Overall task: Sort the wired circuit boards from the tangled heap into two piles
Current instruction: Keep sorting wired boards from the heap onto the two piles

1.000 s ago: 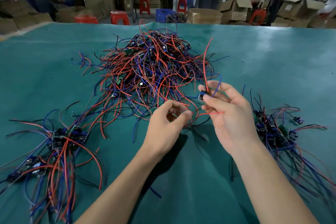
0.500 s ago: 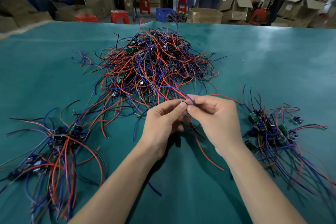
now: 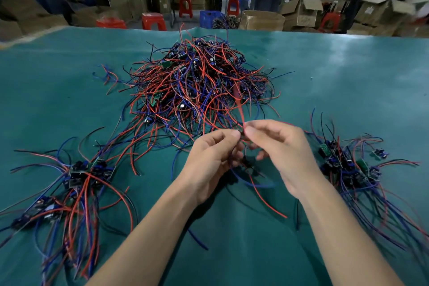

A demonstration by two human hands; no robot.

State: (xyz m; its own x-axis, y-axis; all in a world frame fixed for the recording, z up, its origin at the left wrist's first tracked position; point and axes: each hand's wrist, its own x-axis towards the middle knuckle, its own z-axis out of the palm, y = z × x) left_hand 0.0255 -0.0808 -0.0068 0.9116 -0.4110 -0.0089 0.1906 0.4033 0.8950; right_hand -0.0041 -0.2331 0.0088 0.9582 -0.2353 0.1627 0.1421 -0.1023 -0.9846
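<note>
A tangled heap (image 3: 199, 86) of small circuit boards with red and blue wires lies in the middle of the green table. One sorted pile (image 3: 76, 183) is at the left, another sorted pile (image 3: 350, 165) at the right. My left hand (image 3: 211, 162) and my right hand (image 3: 281, 155) meet just in front of the heap. Both pinch a wired board (image 3: 242, 138) between fingertips; the board itself is mostly hidden by the fingers. Its red wire sticks up, blurred, and other red and blue wires hang below the hands.
The green table cover (image 3: 348, 81) stretches wide on all sides. Beyond its far edge stand cardboard boxes (image 3: 299, 11), red stools (image 3: 153, 21) and a blue crate (image 3: 211, 18). People work at tables in the background.
My right hand came down from a raised hold to meet my left hand. Both hands now work the same board, and a red wire has swung upward between them.
</note>
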